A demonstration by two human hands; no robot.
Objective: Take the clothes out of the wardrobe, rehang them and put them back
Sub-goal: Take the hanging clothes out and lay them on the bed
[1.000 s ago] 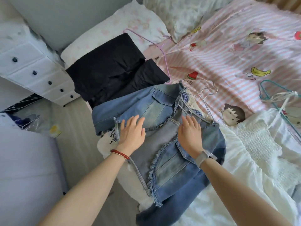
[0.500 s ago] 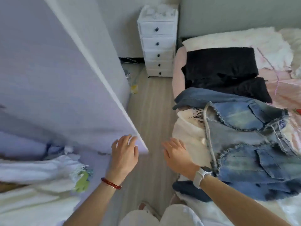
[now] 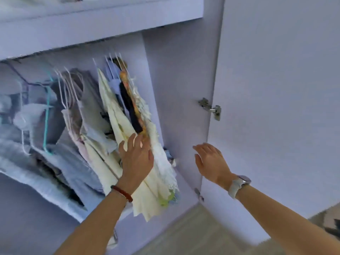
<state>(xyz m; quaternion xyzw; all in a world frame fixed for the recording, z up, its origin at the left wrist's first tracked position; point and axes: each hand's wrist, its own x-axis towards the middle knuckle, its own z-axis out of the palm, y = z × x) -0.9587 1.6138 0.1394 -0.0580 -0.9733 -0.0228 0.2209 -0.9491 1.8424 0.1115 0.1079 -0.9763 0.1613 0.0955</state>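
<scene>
The pale lilac wardrobe (image 3: 176, 74) stands open in front of me. Several garments hang inside on white wire hangers (image 3: 114, 61): cream and white ones (image 3: 117, 115), a black and orange one (image 3: 131, 107) and grey-blue ones (image 3: 73, 159) further left. My left hand (image 3: 137, 159), with a red bead bracelet, lies with spread fingers against the cream garments at the right end of the row and grips nothing. My right hand (image 3: 209, 161), with a white watch, hovers open in front of the wardrobe's inner side wall, to the right of the clothes.
The open wardrobe door (image 3: 276, 89) fills the right side, its metal hinge (image 3: 209, 107) at mid height. A shelf (image 3: 99, 17) runs above the hanging rail. A teal hanger (image 3: 47, 115) hangs at the left. Wooden floor (image 3: 193, 234) shows below.
My view has swung from the bed with the denim jacket to the open wardrobe. Both hands have left the jacket and risen to the hanging clothes.
</scene>
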